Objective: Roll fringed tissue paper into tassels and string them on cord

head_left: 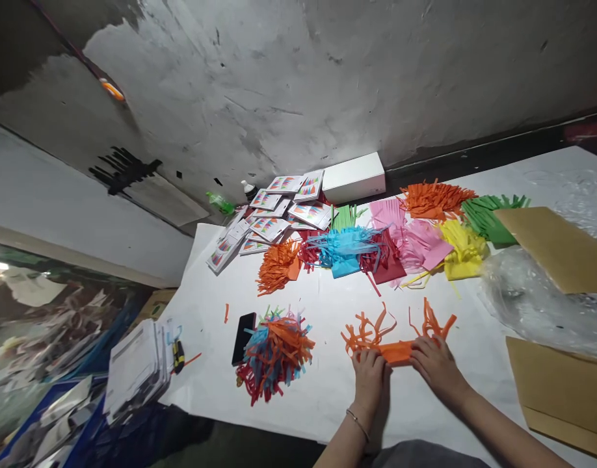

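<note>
Both hands low on the white table sheet [328,403], close together. Left hand [369,370] lies flat, fingers pressed together on the left end of an orange fringed paper strip [396,351]. Right hand [435,367] covers the strip's right end, fingers close together and curled over its edge; whether the thumb pinches underneath, cannot tell. The strip lies flat between and under both sets of fingertips, its cut fringe curling up and away beyond them on both sides. A thin bracelet [358,422] sits on the left wrist.

Left of the left fingers, near: a mixed bundle of fringed paper [274,354], orange, blue and red, touching a black phone [243,338]. Well beyond the fingertips: a row of fringed sheets, orange [279,266], blue [344,250], pink [415,244], yellow [462,250], green [486,218]. Behind them, printed packets [272,224] and a white box [354,177]. Right of the right fingers: clear plastic wrap [532,299] and brown card sheets [562,390].
</note>
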A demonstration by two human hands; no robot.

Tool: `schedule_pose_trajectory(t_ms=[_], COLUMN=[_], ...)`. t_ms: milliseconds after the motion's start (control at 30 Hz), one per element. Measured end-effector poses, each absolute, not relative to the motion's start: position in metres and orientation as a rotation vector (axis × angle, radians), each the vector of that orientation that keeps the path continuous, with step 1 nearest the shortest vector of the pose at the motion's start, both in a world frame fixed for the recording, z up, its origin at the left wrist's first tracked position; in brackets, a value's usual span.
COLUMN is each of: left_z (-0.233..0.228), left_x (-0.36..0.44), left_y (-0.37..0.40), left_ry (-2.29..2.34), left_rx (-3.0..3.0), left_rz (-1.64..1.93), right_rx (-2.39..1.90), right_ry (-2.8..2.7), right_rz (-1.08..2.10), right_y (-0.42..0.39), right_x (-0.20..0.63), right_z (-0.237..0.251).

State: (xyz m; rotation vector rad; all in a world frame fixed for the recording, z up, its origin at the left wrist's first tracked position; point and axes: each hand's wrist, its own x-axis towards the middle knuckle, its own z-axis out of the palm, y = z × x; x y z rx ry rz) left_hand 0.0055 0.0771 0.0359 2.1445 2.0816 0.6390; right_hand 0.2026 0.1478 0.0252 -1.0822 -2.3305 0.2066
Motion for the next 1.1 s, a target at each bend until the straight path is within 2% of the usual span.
schedule_pose_trajectory(t_ms=[300,500,633,833,1100], left_z=[0.043,0.048,0.048,0.023,0.027], left_x=[0.011,0.013,0.008,0.007,0.002], left_y=[0.113,0.116,0.106,0.090,0.079], left_ry=[2.239,2.257,2.207,2.008,2.054], left_rx=[1.973,1.893,1.943,2.348,2.066], left_rz=[0.354,0.285,0.413,0.615,0.699], right_rx=[-1.445,-1.191,-0.945,-0.923,-0.974], right_ry=[-2.320,-2.342,-2.389,-2.404,-2.373], right_rz=[0.091,0.103,0.155,0.249,0.234], right_y=[0.160,0.152,0.150,0.146,0.144], right_x=[0.191,0.191,0.187,0.182,0.200], right_z=[0.039,0.026,0.016,0.021,0.021])
